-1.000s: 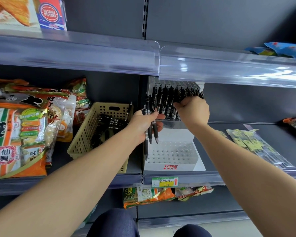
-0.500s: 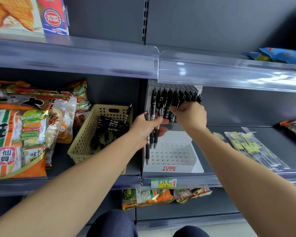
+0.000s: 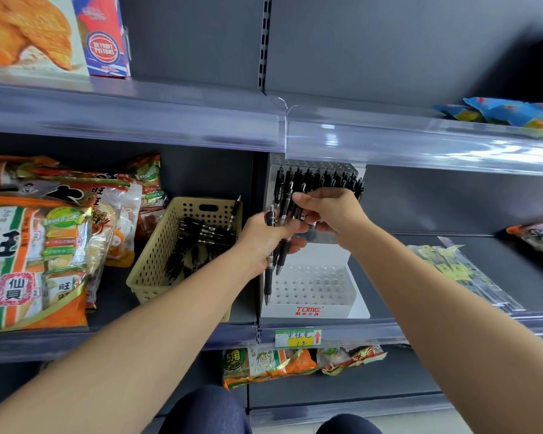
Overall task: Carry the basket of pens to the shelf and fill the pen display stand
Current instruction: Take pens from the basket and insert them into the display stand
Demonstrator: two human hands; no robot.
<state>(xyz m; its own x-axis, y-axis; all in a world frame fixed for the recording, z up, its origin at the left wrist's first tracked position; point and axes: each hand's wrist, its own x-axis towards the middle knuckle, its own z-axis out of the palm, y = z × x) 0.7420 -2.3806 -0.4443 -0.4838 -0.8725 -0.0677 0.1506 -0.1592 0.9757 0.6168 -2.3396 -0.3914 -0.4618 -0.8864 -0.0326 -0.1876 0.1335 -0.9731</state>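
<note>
On a grey metal shop shelf [image 3: 182,335], orange rice-cracker bags [image 3: 35,261] lie left of a beige perforated basket [image 3: 157,261] of black pens [image 3: 201,242]. The left hand [image 3: 264,242] grips a pen bunch [image 3: 275,245]; the right hand [image 3: 329,211] pinches one beside the white TOME pen display stand [image 3: 311,289].

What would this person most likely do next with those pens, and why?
Probably the right hand pulls one pen from the bunch of pens that the left hand grips, then slots it into the display stand. Its upper tier is packed with pens, while the lower front holes sit empty.
</note>
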